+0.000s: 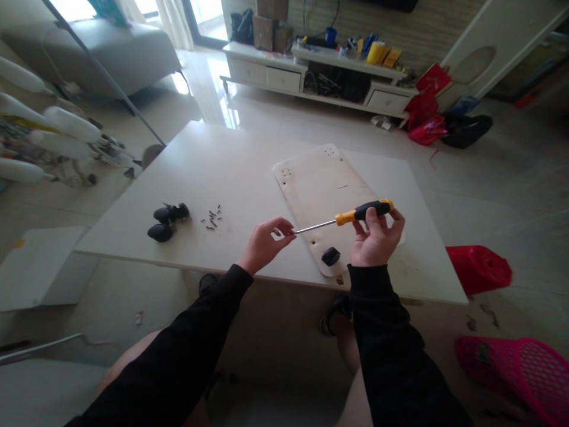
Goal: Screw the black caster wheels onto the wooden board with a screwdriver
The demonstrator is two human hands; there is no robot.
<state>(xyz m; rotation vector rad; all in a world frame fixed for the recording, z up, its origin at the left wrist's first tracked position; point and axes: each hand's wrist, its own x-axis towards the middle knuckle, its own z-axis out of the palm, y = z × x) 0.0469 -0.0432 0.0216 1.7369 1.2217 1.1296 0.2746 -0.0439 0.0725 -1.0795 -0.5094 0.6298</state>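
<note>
My right hand (376,237) grips the yellow and black handle of a screwdriver (344,218), holding it level above the table. My left hand (267,240) pinches at the tip of the screwdriver's metal shaft; whether a screw sits between the fingers is too small to tell. Under the tool lies a pale oblong board (317,190) with small holes near its ends. One black caster (330,256) sits on the board's near end. Several small dark screws (212,218) lie loose on the white table (213,172), with black casters (165,220) to their left.
A red bin (478,268) and a pink basket (524,370) stand on the floor at right. A white TV cabinet (320,74) with clutter lines the far wall. A rack with white parts (48,142) is at left, and a grey sofa (111,50) behind it.
</note>
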